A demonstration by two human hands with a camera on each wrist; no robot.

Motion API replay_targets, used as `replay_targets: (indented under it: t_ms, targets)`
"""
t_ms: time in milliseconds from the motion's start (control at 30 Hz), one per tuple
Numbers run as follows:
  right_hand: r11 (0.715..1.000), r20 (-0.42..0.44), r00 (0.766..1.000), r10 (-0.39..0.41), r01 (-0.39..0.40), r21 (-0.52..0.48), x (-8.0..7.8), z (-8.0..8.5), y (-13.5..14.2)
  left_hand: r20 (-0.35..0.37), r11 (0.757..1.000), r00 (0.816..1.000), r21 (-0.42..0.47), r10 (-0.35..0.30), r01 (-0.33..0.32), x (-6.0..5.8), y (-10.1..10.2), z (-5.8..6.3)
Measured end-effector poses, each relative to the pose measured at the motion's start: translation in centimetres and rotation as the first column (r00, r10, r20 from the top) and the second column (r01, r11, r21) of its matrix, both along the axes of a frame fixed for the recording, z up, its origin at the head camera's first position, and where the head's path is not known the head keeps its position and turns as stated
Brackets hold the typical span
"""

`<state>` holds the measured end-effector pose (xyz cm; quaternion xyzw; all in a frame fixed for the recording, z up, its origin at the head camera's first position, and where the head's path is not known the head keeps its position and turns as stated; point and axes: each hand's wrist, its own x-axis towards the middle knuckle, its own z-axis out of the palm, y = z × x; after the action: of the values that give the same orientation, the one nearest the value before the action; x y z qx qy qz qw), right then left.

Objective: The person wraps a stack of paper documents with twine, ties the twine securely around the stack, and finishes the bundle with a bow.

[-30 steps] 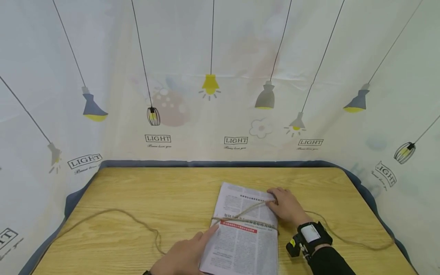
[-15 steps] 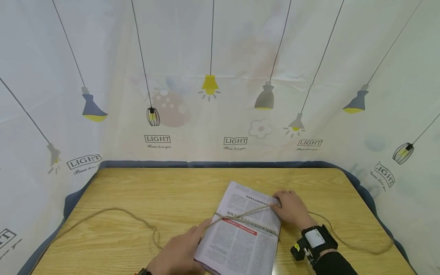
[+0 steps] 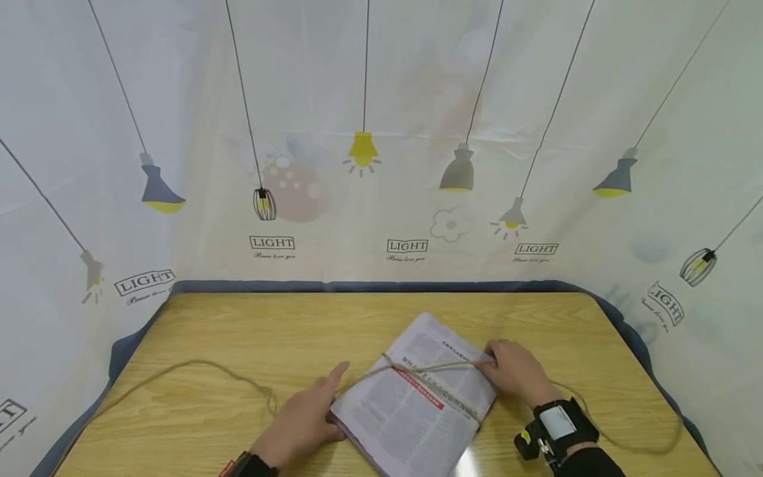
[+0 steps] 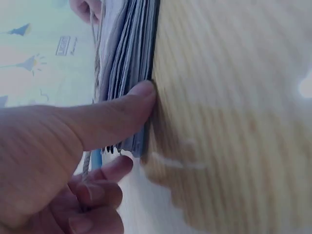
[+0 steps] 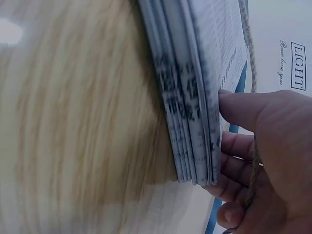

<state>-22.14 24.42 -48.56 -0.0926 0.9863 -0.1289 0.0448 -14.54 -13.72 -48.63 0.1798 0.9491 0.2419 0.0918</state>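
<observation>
1 newspaper stack (image 3: 411,414), askew, front-centre of 1 tabletop (image 3: 238,324) | twine (image 3: 441,366) across it, 2 lengths trailing | left hand (image 3: 304,417) curled round twine, thumb on stack edge | right hand (image 3: 518,374) pinching stack corner | far table edge well apart, wood both sides

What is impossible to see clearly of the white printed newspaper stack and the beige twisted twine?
White printed newspaper stack: underside hidden against the yellow wooden table, all views.
Near corner: cut off by bottom edge, head view.
Body text: too small, head view.
Side print: blurred, right wrist view.
Beige twisted twine: stack hides any part beneath it, head view.
</observation>
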Motion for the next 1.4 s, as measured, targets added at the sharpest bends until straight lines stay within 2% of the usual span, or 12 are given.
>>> replay_targets:
  t_ms: [133, 267, 467, 600, 733, 800, 867, 967, 1033, 1133, 1300, 1400]
  targets:
    - [0.999, 0.050, 0.999, -0.018, 0.020, -0.030, 0.4, 0.1, 0.5, -0.050, 0.995, 0.995, -0.043, 0.090, -0.092, -0.7, 0.2, 0.2]
    - [0.997, 0.102, 0.994, -0.038, 0.044, -0.057, 1.0, 0.3, 0.8, -0.117, 0.979, 0.976, -0.072, 0.183, -0.192, -1.4, 0.6, 0.2]
    - [0.993, 0.152, 0.988, -0.029, 0.045, -0.106, 1.8, 0.2, 0.9, -0.219, 0.964, 0.941, -0.017, 0.256, -0.266, -2.3, 1.2, 0.2]
    - [0.988, 0.187, 0.981, -0.044, 0.070, -0.136, 2.6, 0.2, 0.7, -0.184, 0.961, 0.944, 0.052, 0.275, -0.270, -3.0, 1.0, 0.2]
    - [0.983, 0.236, 0.969, -0.077, 0.113, -0.143, 3.8, -0.4, 0.5, -0.024, 0.951, 0.962, 0.160, 0.271, -0.264, -3.9, 0.3, -0.4]
    - [0.980, 0.258, 0.961, -0.095, 0.136, -0.146, 4.4, -0.6, 0.3, 0.055, 0.934, 0.963, 0.233, 0.265, -0.270, -4.4, 0.0, -0.7]
    - [0.977, 0.266, 0.959, -0.103, 0.147, -0.154, 4.9, -0.6, 0.2, 0.092, 0.917, 0.966, 0.302, 0.243, -0.260, -5.0, 0.0, -1.0]
    - [0.978, 0.253, 0.962, -0.100, 0.142, -0.151, 5.3, -0.5, 0.0, 0.112, 0.892, 0.974, 0.391, 0.198, -0.226, -5.8, 0.3, -1.1]
    - [0.981, 0.247, 0.964, -0.102, 0.138, -0.134, 5.5, -0.3, -0.3, 0.118, 0.888, 0.978, 0.411, 0.171, -0.205, -6.1, 0.5, -1.0]
    - [0.986, 0.241, 0.965, -0.104, 0.132, -0.102, 5.7, -0.2, -0.6, 0.107, 0.900, 0.981, 0.390, 0.165, -0.194, -6.4, 0.9, -0.9]
    - [0.984, 0.233, 0.966, -0.110, 0.138, -0.109, 5.8, -0.1, -0.7, 0.066, 0.918, 0.976, 0.332, 0.209, -0.219, -6.3, 1.1, -0.8]
    - [0.982, 0.229, 0.965, -0.130, 0.157, -0.105, 5.9, -0.1, -0.4, 0.032, 0.932, 0.980, 0.305, 0.196, -0.197, -6.0, 1.0, -0.8]
